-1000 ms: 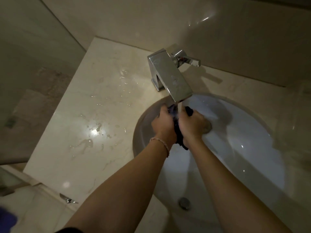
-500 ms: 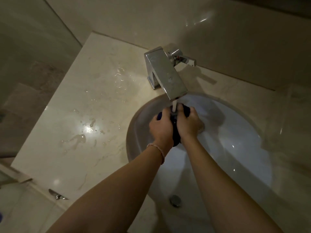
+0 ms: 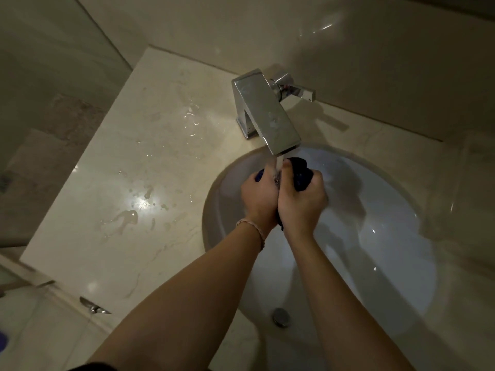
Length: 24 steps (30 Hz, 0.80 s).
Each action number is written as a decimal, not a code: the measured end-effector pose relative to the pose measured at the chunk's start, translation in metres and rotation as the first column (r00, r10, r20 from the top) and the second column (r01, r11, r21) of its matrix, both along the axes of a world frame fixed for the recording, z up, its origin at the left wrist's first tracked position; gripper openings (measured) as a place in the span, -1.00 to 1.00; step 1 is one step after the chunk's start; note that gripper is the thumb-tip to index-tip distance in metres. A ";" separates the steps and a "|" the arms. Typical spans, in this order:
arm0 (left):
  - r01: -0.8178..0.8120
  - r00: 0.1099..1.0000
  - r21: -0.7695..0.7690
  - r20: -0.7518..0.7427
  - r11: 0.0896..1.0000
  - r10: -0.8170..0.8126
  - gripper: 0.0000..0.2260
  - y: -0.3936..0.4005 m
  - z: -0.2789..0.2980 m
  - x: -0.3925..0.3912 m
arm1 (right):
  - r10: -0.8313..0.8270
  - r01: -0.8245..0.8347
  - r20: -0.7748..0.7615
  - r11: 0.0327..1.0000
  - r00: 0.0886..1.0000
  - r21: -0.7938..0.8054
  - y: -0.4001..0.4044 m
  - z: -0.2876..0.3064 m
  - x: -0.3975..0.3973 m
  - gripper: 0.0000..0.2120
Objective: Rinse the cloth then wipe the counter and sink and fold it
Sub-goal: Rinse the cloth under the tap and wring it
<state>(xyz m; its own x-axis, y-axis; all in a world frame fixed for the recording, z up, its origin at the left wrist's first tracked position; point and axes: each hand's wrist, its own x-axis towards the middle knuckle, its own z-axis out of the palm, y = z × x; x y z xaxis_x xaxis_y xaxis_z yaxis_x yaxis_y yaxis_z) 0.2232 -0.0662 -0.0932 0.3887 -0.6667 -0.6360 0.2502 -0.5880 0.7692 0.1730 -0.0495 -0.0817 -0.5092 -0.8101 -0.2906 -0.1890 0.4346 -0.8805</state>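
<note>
Cloth (image 3: 301, 174), one, gripped by two hands, left hand (image 3: 258, 198), right hand (image 3: 301, 203), under one faucet (image 3: 265, 113)

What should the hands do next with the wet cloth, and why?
Probably squeeze it out over the sink. Both the left hand and right hand grip the dark cloth under the faucet stream, and the counter has puddles to wipe.

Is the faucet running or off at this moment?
Running: a stream of water falls from the faucet spout onto the dark cloth bunched between the left hand and right hand.
</note>
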 end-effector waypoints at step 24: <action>0.001 0.985 0.128 -0.170 0.992 0.020 -0.76 0.025 -0.002 0.007 | 0.084 -0.062 -0.119 0.982 0.989 0.177 -0.022 -0.007 -0.008 -0.73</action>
